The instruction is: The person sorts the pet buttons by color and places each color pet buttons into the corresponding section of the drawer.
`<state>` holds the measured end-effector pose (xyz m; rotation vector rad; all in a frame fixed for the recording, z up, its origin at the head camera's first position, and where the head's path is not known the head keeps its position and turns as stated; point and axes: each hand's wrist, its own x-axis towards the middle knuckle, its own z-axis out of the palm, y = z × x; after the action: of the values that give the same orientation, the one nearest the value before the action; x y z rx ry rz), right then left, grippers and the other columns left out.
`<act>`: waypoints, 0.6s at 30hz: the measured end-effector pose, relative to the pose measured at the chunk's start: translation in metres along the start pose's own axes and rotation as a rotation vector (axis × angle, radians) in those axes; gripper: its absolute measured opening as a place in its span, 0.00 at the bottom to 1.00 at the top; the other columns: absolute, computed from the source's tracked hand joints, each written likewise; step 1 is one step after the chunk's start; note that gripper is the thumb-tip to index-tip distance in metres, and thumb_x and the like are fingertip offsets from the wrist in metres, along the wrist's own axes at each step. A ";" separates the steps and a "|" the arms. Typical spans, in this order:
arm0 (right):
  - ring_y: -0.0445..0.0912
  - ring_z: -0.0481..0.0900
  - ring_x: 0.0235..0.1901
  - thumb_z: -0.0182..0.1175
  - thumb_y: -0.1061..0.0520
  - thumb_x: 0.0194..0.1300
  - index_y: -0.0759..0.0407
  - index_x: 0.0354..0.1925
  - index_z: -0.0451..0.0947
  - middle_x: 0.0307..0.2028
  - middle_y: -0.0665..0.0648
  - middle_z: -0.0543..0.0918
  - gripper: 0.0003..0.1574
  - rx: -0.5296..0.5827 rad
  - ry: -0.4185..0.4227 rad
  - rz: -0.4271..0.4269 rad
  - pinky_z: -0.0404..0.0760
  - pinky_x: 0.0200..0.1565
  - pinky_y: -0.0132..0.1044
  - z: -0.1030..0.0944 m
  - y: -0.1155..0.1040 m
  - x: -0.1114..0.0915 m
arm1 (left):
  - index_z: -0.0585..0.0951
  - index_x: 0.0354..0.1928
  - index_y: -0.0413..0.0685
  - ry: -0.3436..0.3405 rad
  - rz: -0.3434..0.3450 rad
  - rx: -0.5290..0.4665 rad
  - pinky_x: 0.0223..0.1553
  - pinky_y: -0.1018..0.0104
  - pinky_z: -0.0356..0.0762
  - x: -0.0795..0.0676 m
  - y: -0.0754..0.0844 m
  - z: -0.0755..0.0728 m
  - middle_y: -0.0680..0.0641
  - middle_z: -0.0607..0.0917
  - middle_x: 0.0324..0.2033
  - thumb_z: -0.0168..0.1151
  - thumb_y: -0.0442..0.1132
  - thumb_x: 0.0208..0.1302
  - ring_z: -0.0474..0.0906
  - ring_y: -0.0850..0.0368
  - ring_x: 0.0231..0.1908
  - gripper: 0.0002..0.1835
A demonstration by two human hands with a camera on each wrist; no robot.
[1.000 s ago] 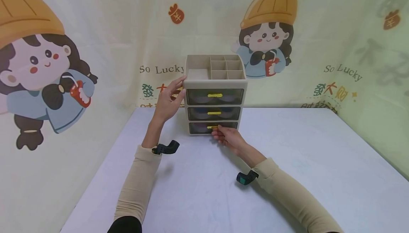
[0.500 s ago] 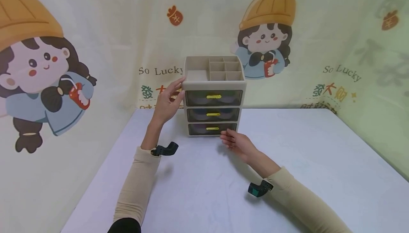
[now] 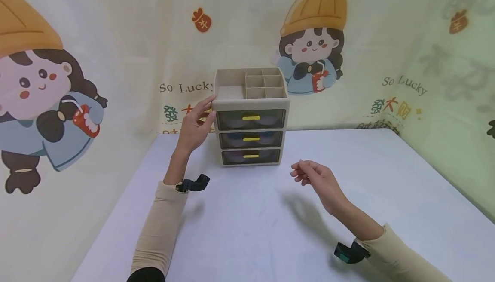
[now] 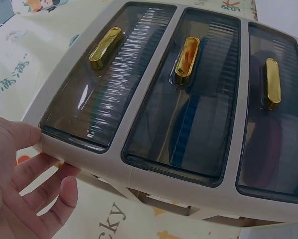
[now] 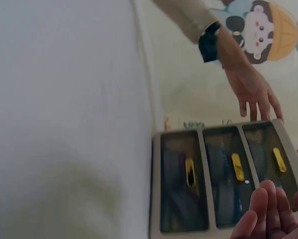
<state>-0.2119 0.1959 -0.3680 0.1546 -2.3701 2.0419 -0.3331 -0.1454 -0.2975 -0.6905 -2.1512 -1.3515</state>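
Note:
A beige desktop drawer organizer [image 3: 251, 105] stands at the back of the table. Its three smoky see-through drawers, the top one [image 3: 229, 121], the middle one [image 3: 230, 140] and the bottom one [image 3: 231, 157], are pushed in, each with a gold-yellow handle. Dark shapes show through the tinted fronts in the left wrist view. My left hand [image 3: 193, 127] touches the organizer's upper left edge, with the thumb [image 4: 27, 135] at the front corner and the fingers along the side. To the right of the organizer, above the table, my right hand [image 3: 319, 183] hangs loosely curled and holds nothing.
On top of the organizer are one large compartment [image 3: 231, 85] and several small ones. A white-covered table [image 3: 239, 230] lies beneath. Cartoon-printed cloth [image 3: 239, 24] rises behind and at both sides. Each wrist carries a small black camera, the left camera [image 3: 195, 183] and the right camera [image 3: 351, 252].
My right hand has left the bottom drawer's handle and drawn back toward the right and nearer me. The left hand keeps its place on the organizer. The head view has shifted slightly.

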 end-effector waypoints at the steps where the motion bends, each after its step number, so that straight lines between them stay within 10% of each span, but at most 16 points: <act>1: 0.47 0.84 0.40 0.56 0.46 0.78 0.65 0.50 0.81 0.40 0.54 0.88 0.23 -0.077 0.013 -0.057 0.80 0.44 0.32 -0.003 0.000 -0.002 | 0.72 0.73 0.48 0.003 0.001 0.003 0.45 0.67 0.76 0.001 -0.006 0.000 0.40 0.78 0.67 0.56 0.34 0.76 0.82 0.38 0.54 0.26; 10: 0.39 0.80 0.34 0.62 0.58 0.73 0.51 0.45 0.85 0.35 0.46 0.87 0.06 -0.594 0.175 -0.545 0.77 0.33 0.31 -0.016 0.004 -0.017 | 0.71 0.74 0.56 0.005 0.011 0.028 0.45 0.61 0.79 -0.006 -0.014 0.000 0.42 0.80 0.65 0.58 0.38 0.76 0.84 0.43 0.52 0.27; 18: 0.41 0.82 0.38 0.66 0.61 0.68 0.58 0.47 0.84 0.40 0.48 0.87 0.10 -0.742 0.167 -0.631 0.82 0.38 0.42 -0.013 0.006 -0.008 | 0.61 0.79 0.57 0.027 -0.057 0.145 0.49 0.47 0.80 -0.025 0.009 -0.007 0.37 0.79 0.65 0.57 0.43 0.76 0.82 0.43 0.56 0.33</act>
<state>-0.2048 0.2105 -0.3730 0.5867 -2.3676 0.8233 -0.3073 -0.1523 -0.3051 -0.5545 -2.2363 -1.2121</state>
